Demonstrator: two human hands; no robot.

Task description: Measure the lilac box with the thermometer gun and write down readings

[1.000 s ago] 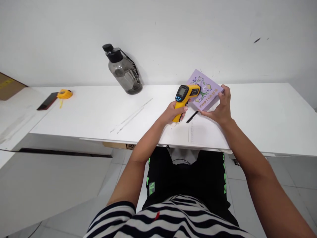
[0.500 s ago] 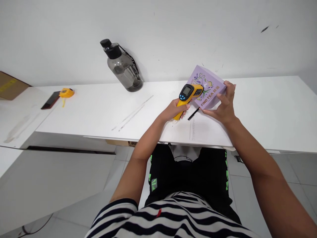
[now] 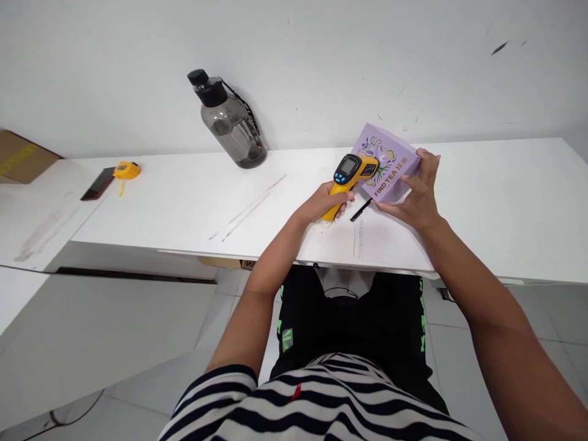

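My left hand (image 3: 328, 203) is wrapped round the handle of a yellow and black infrared thermometer (image 3: 348, 169) with a small grey screen and blue buttons. Its nose end is at the printed front of a purple tea box (image 3: 394, 160) marked "FIND TEA"; whether they touch I cannot tell. On the box's right side and lower corner, my right hand (image 3: 419, 199) grips it with spread fingers and holds it tilted. Just below the box lies a black pen (image 3: 361, 210), on a white sheet of paper (image 3: 381, 242) with faint writing.
A grey water bottle (image 3: 232, 128) with a black cap stands near the wall. Farther left on the white table (image 3: 184, 202) are a yellow tape measure (image 3: 127, 170), a dark flat object (image 3: 98, 184) and a cardboard box (image 3: 25, 158). The table's front edge runs before my lap.
The whole view has shifted slightly. Both hands, the infrared thermometer and the tea box keep nearly the same positions relative to each other.
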